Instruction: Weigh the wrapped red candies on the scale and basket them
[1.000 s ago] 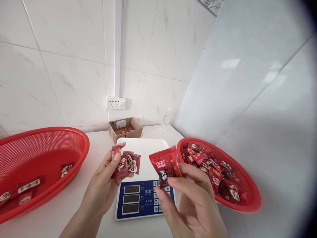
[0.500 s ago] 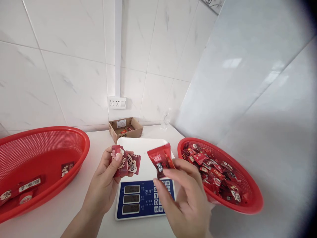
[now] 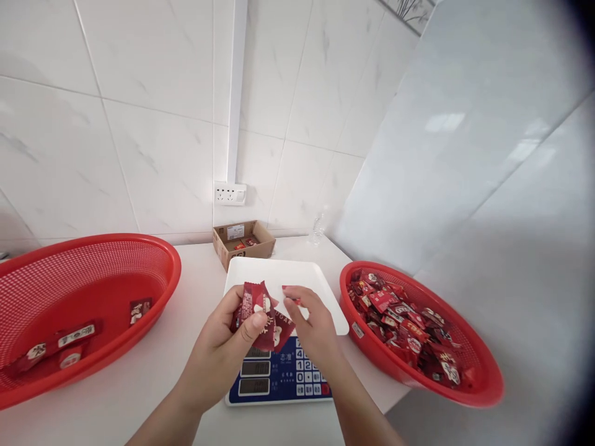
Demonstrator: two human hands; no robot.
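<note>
My left hand (image 3: 232,344) is closed around several dark red wrapped candies (image 3: 263,316), with the thumb pressed over the front one. Just to its right, my right hand (image 3: 316,319) has its fingers curled around a red wrapped candy (image 3: 297,301); only small red bits of it show past the fingertips. Both hands are above a white and blue digital scale (image 3: 328,308), over the border of its white pan and its key panel. The candies and my left hand partly cover its displays.
On the left, a large red mesh basket (image 3: 153,263) holds several candies. To the right, another red basket (image 3: 486,378) is heaped with wrapped candies (image 3: 409,328). Behind the scale are a small cardboard box (image 3: 255,251) with candies inside and a clear plastic bottle (image 3: 318,229) by the wall.
My right hand has moved up and in toward my left hand, and its candy is now mostly hidden by the fingers. The view has shifted slightly, so the surroundings sit further right.
</note>
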